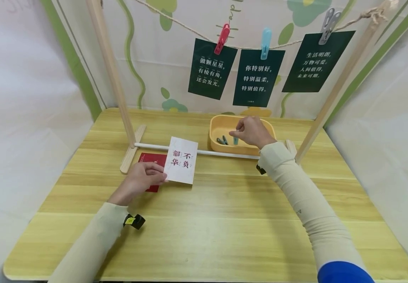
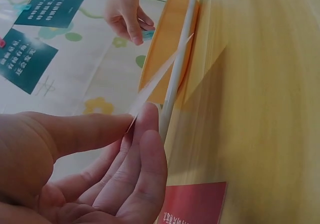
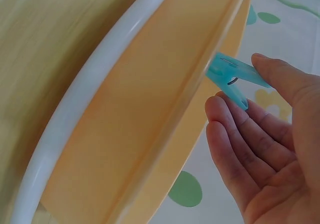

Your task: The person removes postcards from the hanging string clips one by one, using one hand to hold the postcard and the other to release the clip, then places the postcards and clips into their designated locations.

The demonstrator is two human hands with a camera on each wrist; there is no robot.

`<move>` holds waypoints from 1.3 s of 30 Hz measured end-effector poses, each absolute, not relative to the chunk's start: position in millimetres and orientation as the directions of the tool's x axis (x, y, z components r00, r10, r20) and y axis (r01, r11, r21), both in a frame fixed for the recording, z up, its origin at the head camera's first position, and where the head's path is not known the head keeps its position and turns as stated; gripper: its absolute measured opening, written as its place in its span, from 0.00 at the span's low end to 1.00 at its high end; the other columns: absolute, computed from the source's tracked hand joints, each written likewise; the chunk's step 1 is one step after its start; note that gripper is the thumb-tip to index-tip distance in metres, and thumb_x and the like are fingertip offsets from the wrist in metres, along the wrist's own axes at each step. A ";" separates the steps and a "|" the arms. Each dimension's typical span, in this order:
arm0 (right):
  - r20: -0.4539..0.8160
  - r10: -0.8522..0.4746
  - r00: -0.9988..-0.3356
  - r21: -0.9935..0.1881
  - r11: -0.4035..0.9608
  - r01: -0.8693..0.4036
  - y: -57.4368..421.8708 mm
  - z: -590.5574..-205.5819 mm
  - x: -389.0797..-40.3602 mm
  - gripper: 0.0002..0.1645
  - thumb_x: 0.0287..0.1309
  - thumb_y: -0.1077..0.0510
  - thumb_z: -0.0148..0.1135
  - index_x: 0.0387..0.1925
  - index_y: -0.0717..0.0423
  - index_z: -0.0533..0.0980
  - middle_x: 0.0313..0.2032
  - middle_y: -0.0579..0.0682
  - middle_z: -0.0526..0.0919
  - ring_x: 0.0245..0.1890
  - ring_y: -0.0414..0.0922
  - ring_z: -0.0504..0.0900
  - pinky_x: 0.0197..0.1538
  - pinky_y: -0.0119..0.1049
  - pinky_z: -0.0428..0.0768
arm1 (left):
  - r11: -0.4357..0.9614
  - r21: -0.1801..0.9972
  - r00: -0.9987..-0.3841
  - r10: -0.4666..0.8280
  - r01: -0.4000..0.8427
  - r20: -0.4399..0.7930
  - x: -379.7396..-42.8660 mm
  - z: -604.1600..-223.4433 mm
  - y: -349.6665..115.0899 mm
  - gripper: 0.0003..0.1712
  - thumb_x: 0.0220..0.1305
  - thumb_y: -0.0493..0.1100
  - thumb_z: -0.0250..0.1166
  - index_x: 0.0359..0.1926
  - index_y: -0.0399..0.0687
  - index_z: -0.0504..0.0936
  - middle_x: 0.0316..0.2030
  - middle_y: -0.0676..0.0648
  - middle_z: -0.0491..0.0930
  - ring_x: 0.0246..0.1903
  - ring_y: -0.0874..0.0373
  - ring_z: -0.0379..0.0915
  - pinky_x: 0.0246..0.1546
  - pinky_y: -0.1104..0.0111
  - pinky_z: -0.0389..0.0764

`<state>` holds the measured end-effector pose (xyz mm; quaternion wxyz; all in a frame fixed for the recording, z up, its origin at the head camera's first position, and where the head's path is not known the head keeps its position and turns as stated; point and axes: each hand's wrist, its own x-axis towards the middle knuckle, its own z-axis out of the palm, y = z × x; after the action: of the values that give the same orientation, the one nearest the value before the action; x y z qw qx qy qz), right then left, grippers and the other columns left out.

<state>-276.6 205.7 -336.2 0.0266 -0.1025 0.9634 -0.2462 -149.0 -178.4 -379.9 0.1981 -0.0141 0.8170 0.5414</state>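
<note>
My left hand [image 1: 142,181] pinches a white card [image 1: 181,161] with red and black characters by its lower left edge, thumb against fingers. The card is seen edge-on in the left wrist view. Beneath that hand a red card [image 1: 153,158] lies on the table, partly covered. Over the yellow basket [image 1: 212,131], my right hand [image 1: 252,131] pinches a light blue clothespin [image 3: 232,76] between thumb and fingers, its jaw end pointing down toward the basket. Several darker clothespins [image 1: 222,140] lie inside the basket.
A wooden frame [image 1: 113,78] carries a twine line [image 1: 186,27]. Three dark green cards [image 1: 212,70] hang from it by a red clothespin [image 1: 222,39], a blue clothespin [image 1: 265,43] and a grey clothespin [image 1: 329,26]. A white rod [image 1: 221,154] crosses low before the basket.
</note>
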 end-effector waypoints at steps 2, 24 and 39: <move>-0.003 -0.208 -0.978 -0.475 0.861 -0.181 206.7 -338.2 -278.4 0.21 0.67 0.46 0.73 0.44 0.61 0.85 0.46 0.58 0.86 0.44 0.52 0.82 0.51 0.48 0.85 | 0.419 0.877 -0.918 0.199 -0.237 -0.343 -148.3 -381.9 -177.8 0.17 0.73 0.42 0.69 0.56 0.37 0.82 0.47 0.42 0.91 0.46 0.50 0.90 0.52 0.63 0.89; -0.047 -0.197 -0.979 -0.421 0.893 -0.160 205.2 -347.3 -291.8 0.20 0.68 0.47 0.71 0.43 0.62 0.85 0.46 0.59 0.86 0.43 0.52 0.82 0.49 0.48 0.85 | 0.598 0.782 -0.927 0.167 -0.176 -0.336 -138.7 -392.7 -166.3 0.11 0.68 0.39 0.73 0.46 0.37 0.86 0.35 0.44 0.91 0.32 0.56 0.85 0.33 0.68 0.85; -0.078 -0.184 -0.980 -0.392 0.909 -0.140 205.3 -353.9 -296.3 0.19 0.67 0.47 0.73 0.41 0.61 0.86 0.41 0.57 0.87 0.38 0.52 0.81 0.41 0.42 0.82 | 0.770 0.636 -0.956 0.137 -0.061 -0.258 -136.7 -387.2 -159.9 0.08 0.67 0.41 0.74 0.38 0.40 0.89 0.28 0.47 0.88 0.24 0.56 0.76 0.25 0.69 0.76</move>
<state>-296.3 205.3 -353.9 0.0565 -0.0831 0.9754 -0.1963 -136.7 -159.9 -387.2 0.1464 0.0204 0.9292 0.3388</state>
